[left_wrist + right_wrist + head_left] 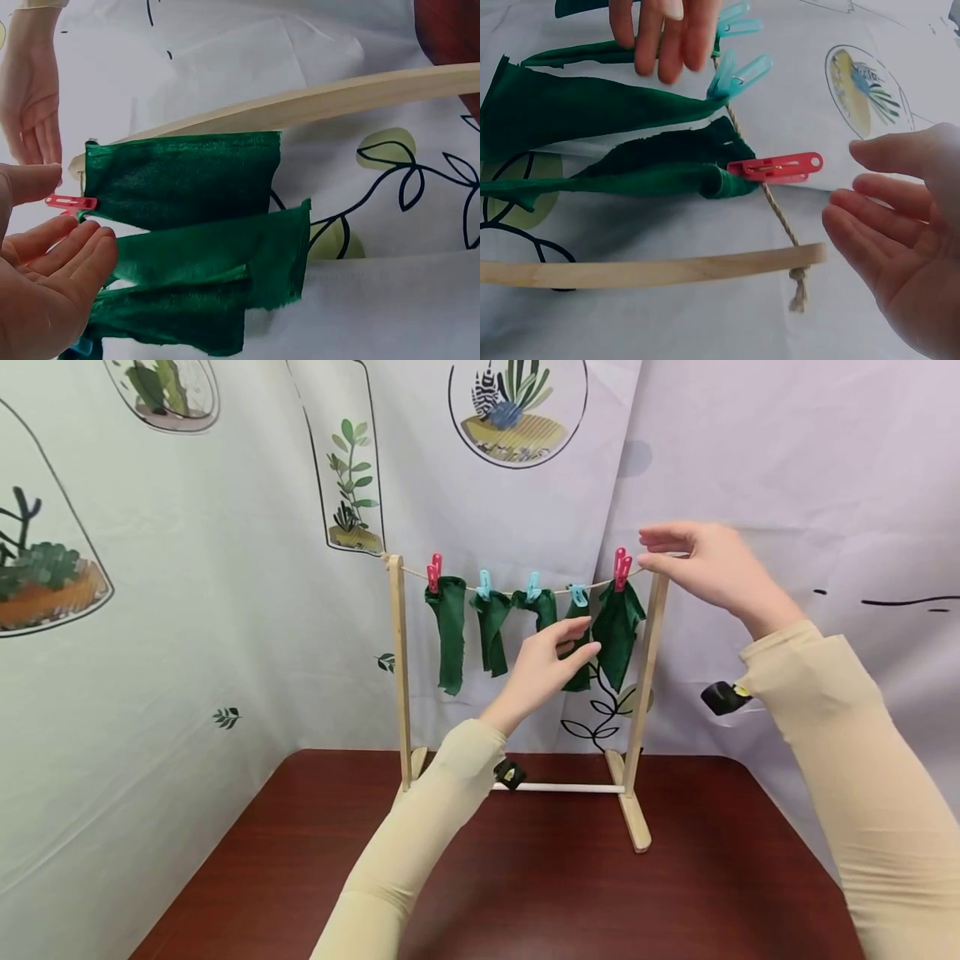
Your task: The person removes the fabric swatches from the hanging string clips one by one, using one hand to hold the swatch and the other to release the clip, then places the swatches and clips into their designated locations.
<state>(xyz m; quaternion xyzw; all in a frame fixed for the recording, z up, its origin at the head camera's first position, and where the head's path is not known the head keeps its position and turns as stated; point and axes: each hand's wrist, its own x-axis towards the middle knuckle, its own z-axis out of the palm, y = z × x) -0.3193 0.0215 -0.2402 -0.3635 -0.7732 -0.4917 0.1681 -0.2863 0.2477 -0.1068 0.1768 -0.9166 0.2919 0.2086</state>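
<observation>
Several dark green cloth strips [451, 635] hang by clothespins from a string [416, 573] on a small wooden rack. A red clothespin [622, 570] holds the rightmost green cloth [618, 631]. My right hand [708, 564] hovers just right of that clothespin, fingers extended and thumb apart; in the right wrist view a gap separates it from the red clothespin [784, 166]. My left hand [546, 664] is in front of the cloths, fingers loosely extended, hiding part of two of them. Nothing is held in either hand.
Wooden posts [401, 668] stand at each side of the rack, joined low down by a white rod [570, 788]. Its feet [636, 822] rest on a dark red-brown table [525, 893]. Three blue clothespins [533, 586] grip the middle cloths. Plant-printed fabric [225, 527] hangs behind.
</observation>
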